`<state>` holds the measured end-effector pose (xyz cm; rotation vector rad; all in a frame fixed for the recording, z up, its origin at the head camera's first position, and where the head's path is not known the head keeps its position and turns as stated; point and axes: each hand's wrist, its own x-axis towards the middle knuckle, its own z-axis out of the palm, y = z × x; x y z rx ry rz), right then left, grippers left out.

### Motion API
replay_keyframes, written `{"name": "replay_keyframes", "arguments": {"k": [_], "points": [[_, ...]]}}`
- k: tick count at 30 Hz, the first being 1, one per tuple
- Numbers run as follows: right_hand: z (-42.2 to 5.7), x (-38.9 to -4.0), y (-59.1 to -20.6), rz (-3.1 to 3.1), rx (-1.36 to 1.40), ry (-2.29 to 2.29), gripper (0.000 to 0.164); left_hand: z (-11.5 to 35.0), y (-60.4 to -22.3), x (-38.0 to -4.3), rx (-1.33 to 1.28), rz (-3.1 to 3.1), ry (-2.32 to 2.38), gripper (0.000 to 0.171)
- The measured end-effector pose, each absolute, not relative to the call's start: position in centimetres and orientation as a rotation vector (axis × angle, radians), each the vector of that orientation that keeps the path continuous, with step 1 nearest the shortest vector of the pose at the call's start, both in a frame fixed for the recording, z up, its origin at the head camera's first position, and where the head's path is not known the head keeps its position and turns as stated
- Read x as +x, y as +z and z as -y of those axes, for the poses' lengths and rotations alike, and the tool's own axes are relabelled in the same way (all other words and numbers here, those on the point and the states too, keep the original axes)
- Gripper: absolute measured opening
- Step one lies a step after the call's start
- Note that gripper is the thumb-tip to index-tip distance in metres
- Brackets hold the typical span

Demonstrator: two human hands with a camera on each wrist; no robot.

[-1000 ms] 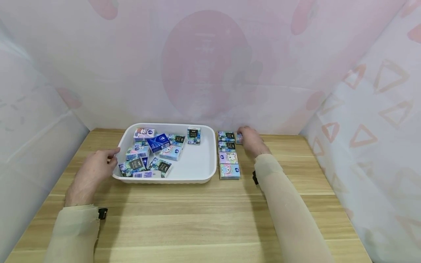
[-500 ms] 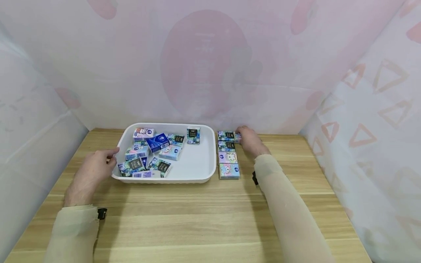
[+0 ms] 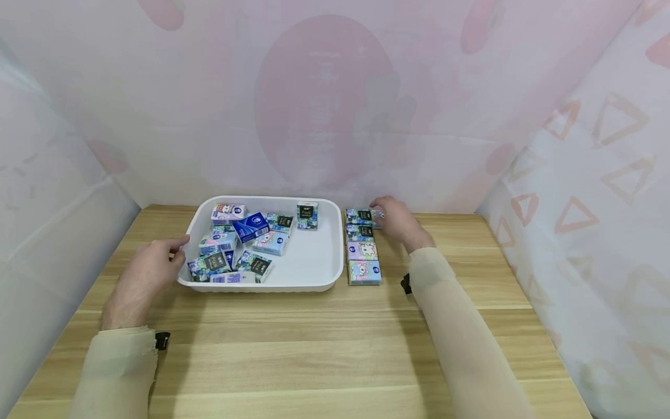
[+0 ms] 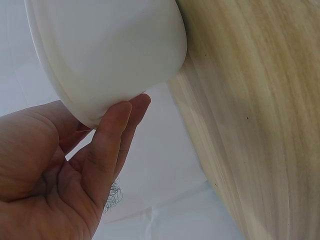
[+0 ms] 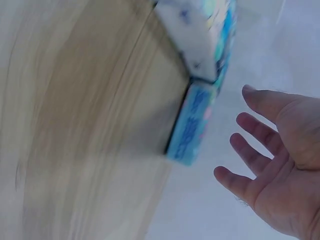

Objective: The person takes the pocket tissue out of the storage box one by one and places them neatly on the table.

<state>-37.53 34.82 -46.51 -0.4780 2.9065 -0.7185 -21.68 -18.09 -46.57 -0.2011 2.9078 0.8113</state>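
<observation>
My left hand (image 3: 149,267) holds the left rim of a white plastic tray (image 3: 293,287). In the left wrist view its fingers (image 4: 107,127) press the outside wall while the thumb is mostly behind the rim. Several pocket tissue packs (image 3: 251,226) lie jumbled in the tray. To its right a column of tissue packs (image 3: 363,251) stands on the table. Beside the column's far pack lies a light blue tissue pack (image 5: 190,125), partly hidden by my right hand (image 3: 399,222) in the head view. The right wrist view shows that hand apart from the pack, fingers spread and empty.
The wooden table (image 3: 293,349) is bounded by a pale printed backdrop (image 3: 445,169) at the back and fabric walls on both sides. The tray and the packs' column stand close to the back edge.
My right hand slid the light blue tissue pack leftward against the column, then let go and lifted slightly. My left hand stays on the tray.
</observation>
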Motion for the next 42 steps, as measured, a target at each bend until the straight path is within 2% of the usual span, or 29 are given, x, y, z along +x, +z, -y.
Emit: {"name": "replay_keyframes", "arguments": {"k": [25,42], "points": [[-23.7,-31.7,-44.7,-3.005,-0.811,-0.421,0.046,18.2,-46.7,-21.8,-0.199,-2.904,0.803,0.054],[-15.9,-27.4,-45.2,-2.916,-1.072,-0.292,0.05,18.4,-46.7,-21.9,-0.189,-2.904,0.809,0.056]]}}
